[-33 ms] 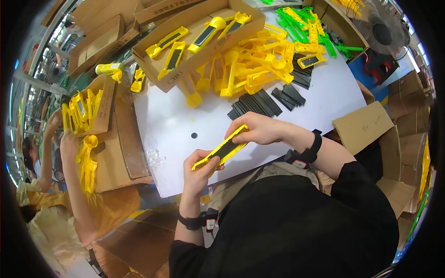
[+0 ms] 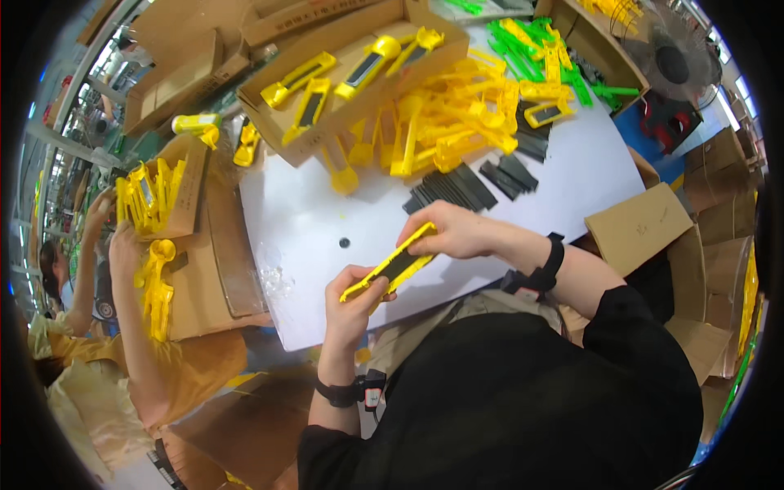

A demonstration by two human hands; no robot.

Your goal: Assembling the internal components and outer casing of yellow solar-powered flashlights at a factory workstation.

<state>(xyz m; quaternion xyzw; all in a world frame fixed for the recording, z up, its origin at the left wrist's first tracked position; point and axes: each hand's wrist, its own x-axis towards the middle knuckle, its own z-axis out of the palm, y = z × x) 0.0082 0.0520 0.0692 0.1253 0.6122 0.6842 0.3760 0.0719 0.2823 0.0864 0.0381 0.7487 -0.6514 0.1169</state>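
Above the near edge of the white table (image 2: 306, 310), both hands hold a long yellow plastic housing (image 2: 371, 281) with a black strip (image 2: 399, 263) lying along its middle. My left hand (image 2: 347, 304) grips its lower left end, thumb on top. At the upper right end, my right hand (image 2: 451, 229) pinches it between thumb and fingers. Just beyond my right hand lie a row of black strips (image 2: 453, 188) and a smaller stack of black strips (image 2: 510, 175). A heap of yellow housings (image 2: 445, 114) rises behind them.
An open carton (image 2: 278, 135) holding several strip-fitted yellow pieces stands at the far left of the heap. Green parts (image 2: 523, 53) lie far right, near a fan (image 2: 674, 61). A small black disc (image 2: 345, 242) rests on the table. At left, a co-worker's hands (image 2: 122, 245) are beside another carton (image 2: 189, 192).
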